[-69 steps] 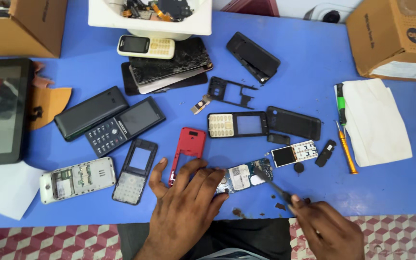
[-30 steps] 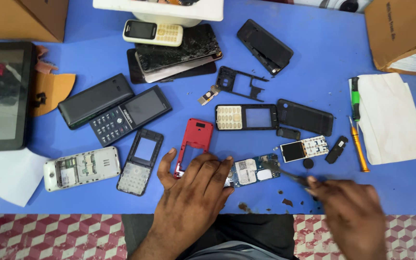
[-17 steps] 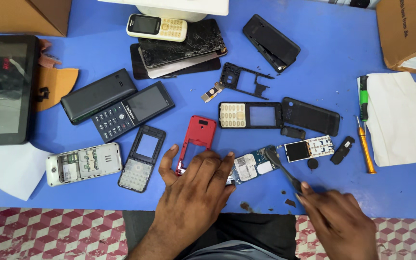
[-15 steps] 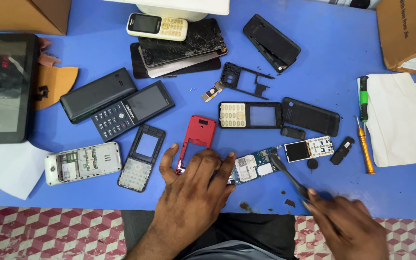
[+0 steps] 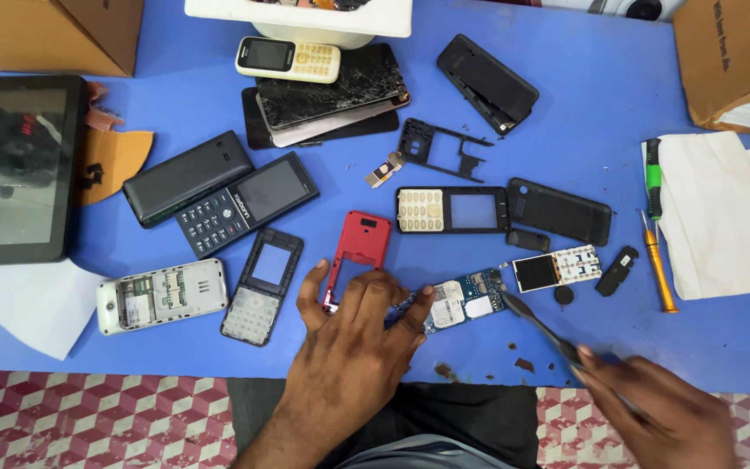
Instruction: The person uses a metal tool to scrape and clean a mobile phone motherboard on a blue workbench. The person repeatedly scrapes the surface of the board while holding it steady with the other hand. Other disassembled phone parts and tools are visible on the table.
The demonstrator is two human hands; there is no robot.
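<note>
Left hand point(image 5: 353, 334) lay spread flat, palm down, fingers pinning a blue-green circuit board point(image 5: 457, 298) to the blue table point(image 5: 618, 122) near the front edge, w/ fingertips also over the lower end of a red phone frame point(image 5: 358, 252). Right hand point(image 5: 666, 412) was closed around a dark slim tool point(image 5: 536, 323), tip touching the board's right end. Vs 2.3 s ago: left hand stayed planted on the board in much the same spread pose; right hand had shifted a bit further right and lower, and the tool, then down by small dark bits near the table edge, had come up to meet the board. Half a sec before, the tip was already at about that spot, so little change since. Board itself had not moved rel. to the red frame. Dark crumbs point(image 5: 523, 363) sat on the table just below the board. Just right of the board lay a small screen-and-keypad module point(image 5: 557, 267), untouched, and above it a black-framed keypad front point(image 5: 451, 209) and a black back cover point(image 5: 559, 211). Further right, an orange-handled screwdriver point(image 5: 657, 265) lay beside a white cloth point(image 5: 718, 217). Whole layout sat in the same arrangement as before; only camera framing drifted slightly.
</note>
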